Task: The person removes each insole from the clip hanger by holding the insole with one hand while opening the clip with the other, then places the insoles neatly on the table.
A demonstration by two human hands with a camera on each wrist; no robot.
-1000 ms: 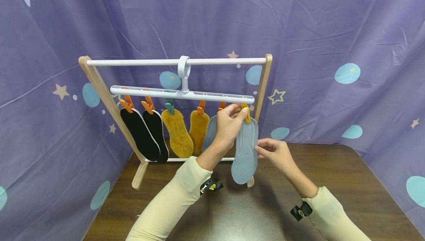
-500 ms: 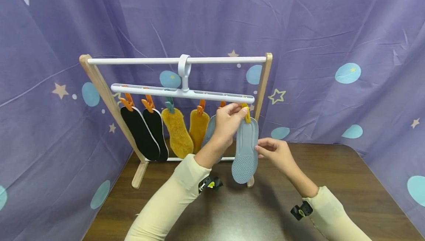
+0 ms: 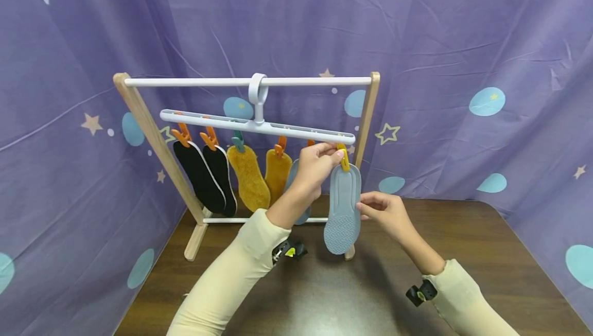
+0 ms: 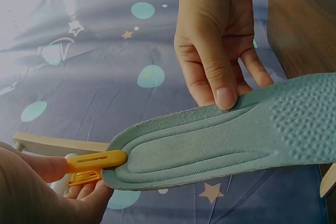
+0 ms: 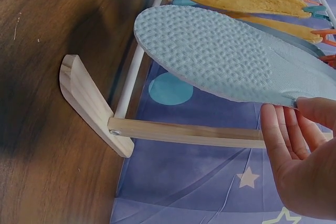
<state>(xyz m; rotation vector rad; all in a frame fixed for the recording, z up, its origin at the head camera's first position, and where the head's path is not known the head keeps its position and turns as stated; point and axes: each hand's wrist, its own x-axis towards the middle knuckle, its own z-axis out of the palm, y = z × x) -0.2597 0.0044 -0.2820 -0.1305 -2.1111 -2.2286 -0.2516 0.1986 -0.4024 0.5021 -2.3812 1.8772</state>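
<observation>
— Where is the insole (image 3: 342,211) sitting, and why that way?

— It is hanging toe-down at the right end of the hanger (image 3: 257,127), its heel end meeting the yellow clip (image 3: 342,157). Hanging from one end is letting the whole length dangle free above the bench (image 3: 463,253), just in front of the rack (image 3: 368,120) post.

— What is the left hand (image 3: 317,169) doing?

— Its grip is closing on that clip: thumb and fingers are pinching it, as the left wrist view is showing with the clip (image 4: 94,163) squeezed right at the insole (image 4: 226,140) edge. Pinching there is working the clip's mouth at the heel.

— And the right hand (image 3: 384,212)?

— Its grip is lightly pinching the insole's side, thumb on the face and fingers behind, well below the clip. That is keeping the insole steady so it is not swinging while the clip is being handled.

— Anything around it?

— Five other insoles are hanging to the left on their own clips: another grey one (image 3: 292,179) partly behind the left hand, two mustard, two black. The hanger is tilting, lower on the right where the hand is pulling.
</observation>
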